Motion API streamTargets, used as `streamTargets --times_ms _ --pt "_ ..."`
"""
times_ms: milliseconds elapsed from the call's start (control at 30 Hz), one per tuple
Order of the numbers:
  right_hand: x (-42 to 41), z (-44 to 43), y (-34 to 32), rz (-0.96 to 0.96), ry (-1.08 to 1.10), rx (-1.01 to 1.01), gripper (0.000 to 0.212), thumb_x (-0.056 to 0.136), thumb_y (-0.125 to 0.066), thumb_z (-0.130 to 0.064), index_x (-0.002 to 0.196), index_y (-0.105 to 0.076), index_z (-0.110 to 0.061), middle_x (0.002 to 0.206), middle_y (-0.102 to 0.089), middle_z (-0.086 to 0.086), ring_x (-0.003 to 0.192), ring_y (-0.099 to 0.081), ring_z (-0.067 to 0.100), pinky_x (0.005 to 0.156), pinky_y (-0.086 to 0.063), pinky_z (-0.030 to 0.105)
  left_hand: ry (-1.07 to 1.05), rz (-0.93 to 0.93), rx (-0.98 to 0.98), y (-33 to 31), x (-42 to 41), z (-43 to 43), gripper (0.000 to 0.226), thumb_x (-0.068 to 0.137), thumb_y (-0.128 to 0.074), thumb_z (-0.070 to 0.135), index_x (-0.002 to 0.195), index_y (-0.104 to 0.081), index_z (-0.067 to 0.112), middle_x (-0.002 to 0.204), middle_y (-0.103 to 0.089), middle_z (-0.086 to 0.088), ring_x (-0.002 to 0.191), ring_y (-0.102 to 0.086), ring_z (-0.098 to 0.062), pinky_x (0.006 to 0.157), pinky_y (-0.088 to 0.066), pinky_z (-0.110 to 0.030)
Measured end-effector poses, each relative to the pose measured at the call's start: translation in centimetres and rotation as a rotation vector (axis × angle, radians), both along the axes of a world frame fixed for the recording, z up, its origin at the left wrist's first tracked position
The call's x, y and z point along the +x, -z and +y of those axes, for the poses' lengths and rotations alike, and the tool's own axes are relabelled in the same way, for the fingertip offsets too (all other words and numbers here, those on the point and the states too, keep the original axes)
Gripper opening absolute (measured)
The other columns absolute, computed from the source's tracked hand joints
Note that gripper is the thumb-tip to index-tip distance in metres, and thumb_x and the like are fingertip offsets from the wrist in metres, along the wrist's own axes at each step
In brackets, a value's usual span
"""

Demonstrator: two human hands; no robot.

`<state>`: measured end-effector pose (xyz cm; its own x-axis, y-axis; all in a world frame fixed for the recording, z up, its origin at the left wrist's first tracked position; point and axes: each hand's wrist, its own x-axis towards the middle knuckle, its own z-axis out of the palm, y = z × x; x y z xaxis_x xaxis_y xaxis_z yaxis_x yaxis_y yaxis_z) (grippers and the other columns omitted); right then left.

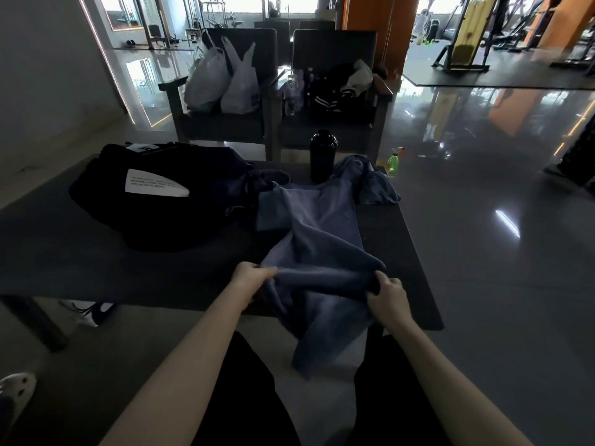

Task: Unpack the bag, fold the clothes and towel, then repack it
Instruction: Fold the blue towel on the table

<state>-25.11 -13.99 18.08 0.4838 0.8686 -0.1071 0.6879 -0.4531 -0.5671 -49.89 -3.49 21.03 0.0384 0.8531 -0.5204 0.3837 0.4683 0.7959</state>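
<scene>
A blue-grey towel lies along the right side of the dark table, its near end hanging over the front edge toward my lap. My left hand pinches the towel's near fold on the left. My right hand grips the same fold on the right, so the cloth is stretched between them. A black bag with a white label sits on the table's left half. More blue cloth lies bunched at the far right corner of the table.
A black bottle stands upright at the table's far edge. Behind it are two dark armchairs, one holding white plastic bags, the other dark clothes and bottles. A green spray bottle stands on the glossy floor to the right.
</scene>
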Motion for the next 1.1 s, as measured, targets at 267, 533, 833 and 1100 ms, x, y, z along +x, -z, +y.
streamTargets --times_ms 267,533,833,1100 --pt "-3.6 -2.7 1.5 -0.231 0.046 -0.032 0.031 0.093 -0.046 -0.019 0.122 -0.052 -0.011 0.123 -0.047 0.015 0.112 -0.044 0.031 0.086 -0.04 0.037 0.251 0.457 0.086 1.4 0.5 -3.8 0.034 0.092 -0.058 0.023 0.117 -0.052 0.002 0.107 -0.058 -0.01 0.087 -0.055 -0.023 0.069 -0.045 -0.03" --pt "-3.7 -4.8 1.4 -0.017 0.011 -0.014 0.039 0.08 -0.05 0.002 0.119 -0.049 -0.005 0.121 -0.04 0.014 0.101 -0.048 0.029 0.084 -0.047 0.038 0.199 0.273 -0.003 1.2 -1.9 -5.3 0.044 0.078 -0.073 0.024 0.109 -0.051 0.0 0.107 -0.061 -0.018 0.096 -0.062 -0.03 0.069 -0.05 -0.035" --pt "-1.0 -5.2 -1.3 0.377 0.171 0.226 0.04 0.078 -0.049 0.003 0.111 -0.067 -0.01 0.094 -0.061 0.006 0.085 -0.056 0.02 0.07 -0.041 0.023 0.051 0.276 0.064 -1.0 -4.7 -4.6 0.034 0.088 -0.061 0.022 0.113 -0.058 -0.001 0.103 -0.063 -0.018 0.093 -0.061 -0.032 0.084 -0.053 -0.039" --pt "1.1 -1.5 -3.6 0.602 0.286 0.474 0.013 0.082 -0.065 -0.006 0.082 -0.068 -0.019 0.086 -0.066 0.005 0.084 -0.06 0.018 0.065 -0.044 0.023 -0.105 -0.267 0.207 -4.4 -4.1 -1.8 0.031 0.096 -0.048 0.008 0.126 -0.054 0.01 0.104 -0.059 -0.009 0.092 -0.057 -0.021 0.079 -0.049 -0.033"
